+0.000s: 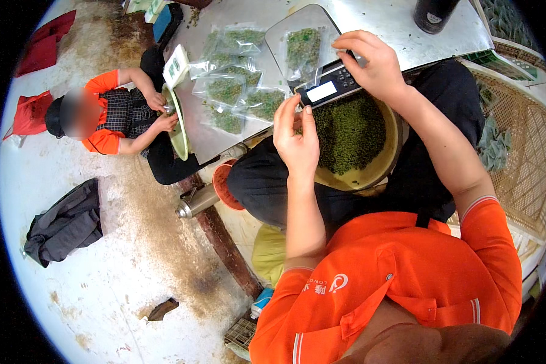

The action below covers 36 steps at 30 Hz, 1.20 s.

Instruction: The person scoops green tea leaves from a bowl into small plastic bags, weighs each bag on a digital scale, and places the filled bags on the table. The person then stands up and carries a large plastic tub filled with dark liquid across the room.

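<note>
A digital kitchen scale (343, 78) with a lit display sits at the metal table's near edge. On its plate lies a clear plastic bag (303, 49) of small green berries that look like peppercorns. My left hand (296, 141) has its fingertips at the scale's near left corner, by the display; whether they grip it is unclear. Over the plate's right side, beside the bag, my right hand (376, 66) holds its thumb and fingers apart with nothing visible between them. Below the scale, a round basin (393, 132) of loose green berries stands between my knees, partly hidden by the scale.
Several filled clear bags (227, 86) lie overlapping on the metal table (214, 145). Across it, a person (123, 109) handles something over a green tray (178, 132). A dark cylinder (432, 16) stands far right. A steel flask (198, 200), red bucket (225, 184) and wicker basket (528, 150) are nearby.
</note>
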Each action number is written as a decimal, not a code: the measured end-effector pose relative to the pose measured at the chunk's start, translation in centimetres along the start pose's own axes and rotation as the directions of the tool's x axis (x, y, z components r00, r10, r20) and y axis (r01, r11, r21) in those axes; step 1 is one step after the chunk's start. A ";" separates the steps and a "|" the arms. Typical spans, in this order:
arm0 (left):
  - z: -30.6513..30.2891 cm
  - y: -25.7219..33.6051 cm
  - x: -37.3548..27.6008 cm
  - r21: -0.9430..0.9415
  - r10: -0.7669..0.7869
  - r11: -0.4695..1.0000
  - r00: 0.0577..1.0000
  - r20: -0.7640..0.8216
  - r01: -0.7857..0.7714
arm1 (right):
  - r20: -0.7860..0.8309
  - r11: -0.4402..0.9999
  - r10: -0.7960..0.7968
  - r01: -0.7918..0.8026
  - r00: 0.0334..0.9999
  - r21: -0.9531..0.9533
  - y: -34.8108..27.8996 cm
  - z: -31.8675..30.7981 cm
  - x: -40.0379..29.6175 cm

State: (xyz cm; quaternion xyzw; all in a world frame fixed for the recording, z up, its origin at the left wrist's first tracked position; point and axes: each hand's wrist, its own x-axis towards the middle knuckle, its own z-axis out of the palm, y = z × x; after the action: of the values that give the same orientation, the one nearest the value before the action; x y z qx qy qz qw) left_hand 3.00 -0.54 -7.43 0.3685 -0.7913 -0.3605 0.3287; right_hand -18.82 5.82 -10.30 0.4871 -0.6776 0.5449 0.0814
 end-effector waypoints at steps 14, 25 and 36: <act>2.0 0.0 3.3 0.319 0.252 0.908 0.963 0.100 -0.271 | 0.266 0.961 0.046 -0.115 0.963 0.250 -5.2 1.8 -1.2; -2.1 8.1 4.0 0.573 0.292 0.586 0.808 0.511 -0.574 | 0.143 0.998 -0.068 0.068 0.987 0.004 -5.5 0.9 0.1; -2.7 8.7 3.8 0.656 0.205 0.537 0.836 0.509 -0.531 | 0.064 0.996 -0.092 0.091 0.994 0.022 -5.5 1.5 -0.3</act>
State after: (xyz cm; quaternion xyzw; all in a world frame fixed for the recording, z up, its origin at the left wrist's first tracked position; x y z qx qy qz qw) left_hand 0.16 -0.42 2.02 0.2187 -0.9739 0.0332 0.0506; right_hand -13.97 5.13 -7.43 0.5358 -0.6516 0.5310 0.0797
